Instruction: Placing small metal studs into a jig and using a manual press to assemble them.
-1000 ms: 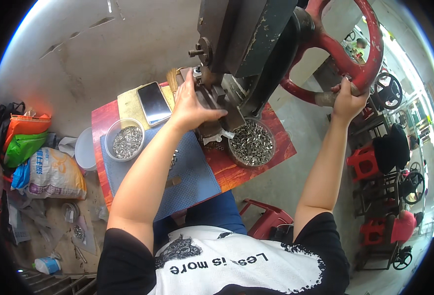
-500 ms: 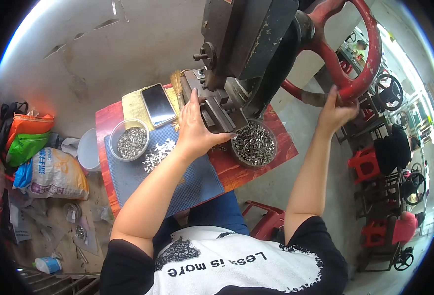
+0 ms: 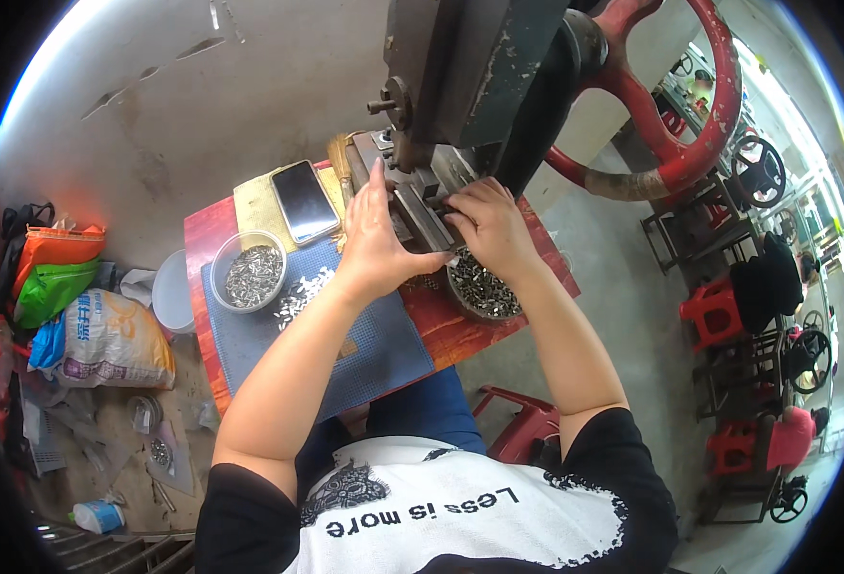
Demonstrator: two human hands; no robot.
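One bowl (image 3: pixel 475 314) is partly hidden by the right hand (image 3: pixel 492 225).

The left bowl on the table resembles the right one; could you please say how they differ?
The left bowl stands on the mat, the right bowl on the tabletop. The left bowl's pieces look paler than the right bowl's. The right arm partly hides the right bowl, not the left. Both hold small metallic pieces.
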